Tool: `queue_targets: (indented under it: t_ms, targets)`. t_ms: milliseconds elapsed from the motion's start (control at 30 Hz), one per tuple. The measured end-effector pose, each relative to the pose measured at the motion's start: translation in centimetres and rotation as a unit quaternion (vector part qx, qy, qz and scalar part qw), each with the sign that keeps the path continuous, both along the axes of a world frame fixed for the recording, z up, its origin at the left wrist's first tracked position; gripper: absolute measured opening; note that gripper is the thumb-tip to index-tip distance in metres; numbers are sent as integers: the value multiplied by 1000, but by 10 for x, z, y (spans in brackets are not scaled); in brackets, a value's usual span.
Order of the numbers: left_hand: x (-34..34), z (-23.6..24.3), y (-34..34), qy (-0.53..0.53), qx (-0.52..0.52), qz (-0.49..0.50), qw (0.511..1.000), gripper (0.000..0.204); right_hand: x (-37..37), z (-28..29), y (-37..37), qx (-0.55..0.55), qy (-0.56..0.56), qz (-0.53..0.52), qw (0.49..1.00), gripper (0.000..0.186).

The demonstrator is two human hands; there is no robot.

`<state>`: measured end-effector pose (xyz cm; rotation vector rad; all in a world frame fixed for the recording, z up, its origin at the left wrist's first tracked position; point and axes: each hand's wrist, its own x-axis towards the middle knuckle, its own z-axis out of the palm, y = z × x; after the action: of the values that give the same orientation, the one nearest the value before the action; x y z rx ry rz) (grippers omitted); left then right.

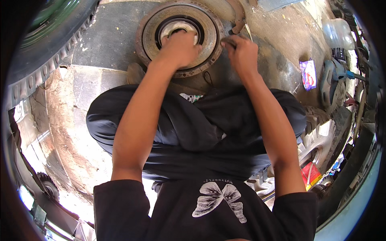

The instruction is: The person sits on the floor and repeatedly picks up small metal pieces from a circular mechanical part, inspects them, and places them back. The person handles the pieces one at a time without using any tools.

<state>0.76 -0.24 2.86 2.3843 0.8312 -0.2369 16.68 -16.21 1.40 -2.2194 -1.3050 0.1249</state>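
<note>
A round, flanged metal drum [150, 42] lies on the floor beyond my crossed legs, with bolt holes round its outer rim and a paler ring [197, 38] at its centre. My left hand [181, 49] reaches over that centre, its fingers bent down into the middle opening. The hand hides the fingertips, so whether they grip anything is unclear. Just right of the drum's rim, my right hand [244, 54] is closed, pinching a small dark piece [228, 42] between thumb and fingers. What kind of piece it is cannot be made out.
A curved rusty metal piece [238, 16] lies beyond my right hand. Farther right are a purple packet [308, 75], a clear plastic bottle [338, 34] and a blue-grey tool [330, 80]. A large tyre [52, 52] stands at the upper left; a red-and-yellow packet [310, 176] lies by my right elbow.
</note>
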Motion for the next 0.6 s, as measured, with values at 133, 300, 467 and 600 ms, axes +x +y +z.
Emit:
queue_targets:
  t_ms: [133, 300, 467, 600]
  targets:
    - [-11, -9, 23, -130, 13, 79, 988, 46, -10, -1, -7, 7, 20, -7, 1000, 16]
    - [-5, -2, 24, -148, -3, 93, 985, 45, -2, 0, 0, 5, -10, -3, 1000, 15]
    - [-9, -15, 21, -173, 3, 96, 980, 41, -13, 4, -4, -28, 27, -10, 999, 15]
    - [-1, -6, 22, -162, -6, 93, 982, 41, 4, -3, 5, 15, 13, -5, 1000, 17]
